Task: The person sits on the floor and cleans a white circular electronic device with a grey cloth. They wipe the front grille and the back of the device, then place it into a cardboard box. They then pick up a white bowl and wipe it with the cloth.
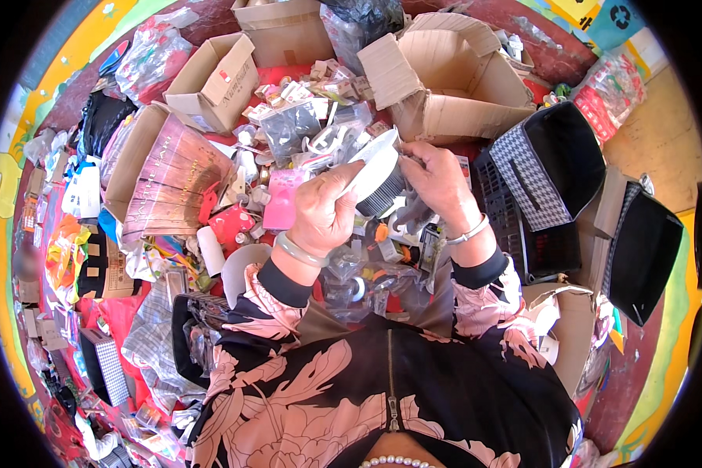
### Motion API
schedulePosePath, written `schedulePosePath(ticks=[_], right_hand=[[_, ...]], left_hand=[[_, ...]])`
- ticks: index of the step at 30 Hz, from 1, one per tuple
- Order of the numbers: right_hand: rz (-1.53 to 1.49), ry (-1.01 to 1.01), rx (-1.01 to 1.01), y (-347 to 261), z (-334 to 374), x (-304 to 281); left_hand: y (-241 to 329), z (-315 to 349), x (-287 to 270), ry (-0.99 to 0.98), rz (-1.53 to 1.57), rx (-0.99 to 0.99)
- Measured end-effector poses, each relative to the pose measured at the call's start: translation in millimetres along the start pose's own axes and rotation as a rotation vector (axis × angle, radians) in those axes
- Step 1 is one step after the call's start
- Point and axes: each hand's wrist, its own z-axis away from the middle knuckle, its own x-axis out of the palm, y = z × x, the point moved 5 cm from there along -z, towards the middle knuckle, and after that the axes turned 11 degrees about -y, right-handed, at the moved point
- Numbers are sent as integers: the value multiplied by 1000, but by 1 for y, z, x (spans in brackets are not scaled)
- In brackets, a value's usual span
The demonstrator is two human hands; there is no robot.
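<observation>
In front of my chest, a white, round, shallow piece (374, 162) is held tilted on its edge. Dark ribs (382, 196) run along its underside; its exact kind I cannot make out. My left hand (320, 209) is closed on its left rim, thumb toward the white face. At the upper right edge, the bent fingers of my right hand (438, 181) pinch close together against it, and the fingertips are partly hidden. Below both hands lies a heap of small mixed goods. A pink plastic piece (281, 199) rests just left of my left hand.
Open cardboard boxes (452, 78) stand at the far side, with a smaller one (213, 84) at far left. Black bins with a houndstooth pattern (530, 168) are on the right beside a dark crate (495, 207). A printed carton (171, 183) leans at left.
</observation>
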Motion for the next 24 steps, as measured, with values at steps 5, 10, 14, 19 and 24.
schedulePosePath(ticks=[5, 10, 14, 19, 24], right_hand=[[-64, -41, 93, 4, -2, 0], [-122, -66, 161, 13, -3, 2], [-268, -82, 126, 16, -2, 3], [-662, -95, 195, 16, 0, -6], [-707, -56, 200, 21, 1, -17]], left_hand=[[0, 2, 2, -29, -24, -12], [0, 3, 5, -19, -29, 11], [-4, 3, 4, 15, -31, -60], [-37, 18, -8, 181, 201, -483], [-62, 25, 2, 522, 1030, -629]])
